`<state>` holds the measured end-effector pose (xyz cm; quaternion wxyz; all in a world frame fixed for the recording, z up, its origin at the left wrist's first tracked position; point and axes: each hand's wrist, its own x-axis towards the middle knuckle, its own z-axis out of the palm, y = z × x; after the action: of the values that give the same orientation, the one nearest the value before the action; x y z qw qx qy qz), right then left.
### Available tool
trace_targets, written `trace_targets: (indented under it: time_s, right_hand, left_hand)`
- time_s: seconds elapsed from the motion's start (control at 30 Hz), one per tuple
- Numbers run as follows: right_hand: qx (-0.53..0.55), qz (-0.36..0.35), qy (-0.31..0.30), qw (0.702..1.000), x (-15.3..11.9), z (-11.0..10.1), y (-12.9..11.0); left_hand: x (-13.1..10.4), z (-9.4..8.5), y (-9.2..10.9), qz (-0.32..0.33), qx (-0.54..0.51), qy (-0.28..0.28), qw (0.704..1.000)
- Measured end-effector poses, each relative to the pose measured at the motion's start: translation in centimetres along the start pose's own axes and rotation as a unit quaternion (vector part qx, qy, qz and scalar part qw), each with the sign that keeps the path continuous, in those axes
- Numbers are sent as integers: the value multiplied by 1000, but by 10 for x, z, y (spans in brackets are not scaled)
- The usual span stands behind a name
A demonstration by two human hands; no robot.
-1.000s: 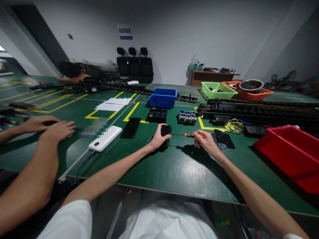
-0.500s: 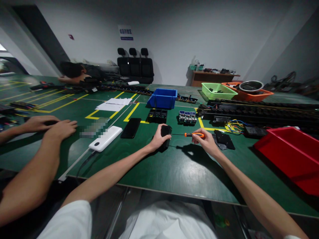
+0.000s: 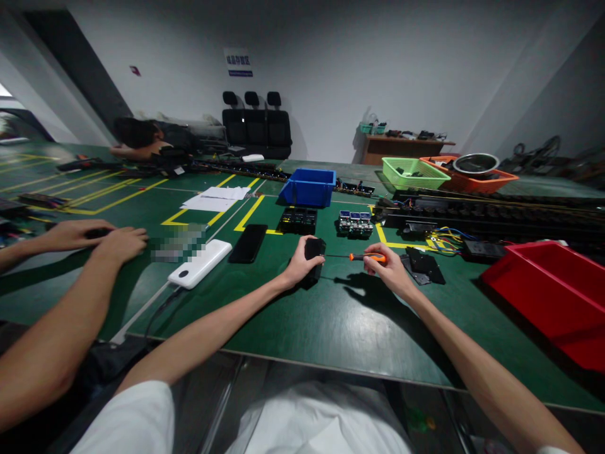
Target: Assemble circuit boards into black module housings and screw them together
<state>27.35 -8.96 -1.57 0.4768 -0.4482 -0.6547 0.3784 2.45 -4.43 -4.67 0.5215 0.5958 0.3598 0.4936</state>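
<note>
My left hand (image 3: 301, 263) is closed round a small black box-like part (image 3: 314, 265), held on edge over the green table. An orange and black screwdriver (image 3: 371, 258) lies level in my right hand (image 3: 388, 270), its fingers wrapped on the handle. The thin shaft points left and reaches the right face of the black part; the contact itself is too small to make out. Just beyond my hands are a black module (image 3: 299, 220) and several blue-topped components (image 3: 355, 224) in a cluster. Flat black plates (image 3: 425, 265) lie right of my right hand.
A blue bin (image 3: 311, 188) stands behind, a red bin (image 3: 548, 284) at right. Left of my hands lie a black phone (image 3: 248, 243) and a white power bank (image 3: 201, 263) with a cable. A co-worker's hands (image 3: 118, 243) rest at far left. Long black assemblies (image 3: 472, 214) line the right.
The screwdriver handle has turned slightly in my right hand, while my left hand and the black part stay in place. The co-worker's arm at left has shifted a little.
</note>
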Motion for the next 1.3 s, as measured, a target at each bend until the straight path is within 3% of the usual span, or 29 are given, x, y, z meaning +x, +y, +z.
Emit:
trace_targets:
  time_s: [0.2, 0.43, 0.7, 0.87, 1.1, 1.3]
  right_hand:
    - [1, -9, 26, 1000, 2, -1, 2]
    - [35, -3, 77, 996, 6, -2, 10]
    - [72, 9, 40, 997, 2, 6, 9]
    - [11, 12, -26, 1000, -3, 23, 8]
    - [-129, -71, 9, 989, -12, 54, 5]
    - [-204, -76, 14, 976, -13, 57, 10]
  left_hand:
    - [0, 0, -1, -15, -22, 8, 1000]
    - [7, -1, -8, -70, -130, 10, 989]
    - [8, 0, -4, -123, -222, -15, 967]
    - [2, 7, 6, -156, -287, -18, 945]
    - [-9, 34, 16, -130, -300, 37, 944]
    - [-15, 38, 11, -84, -285, 26, 954]
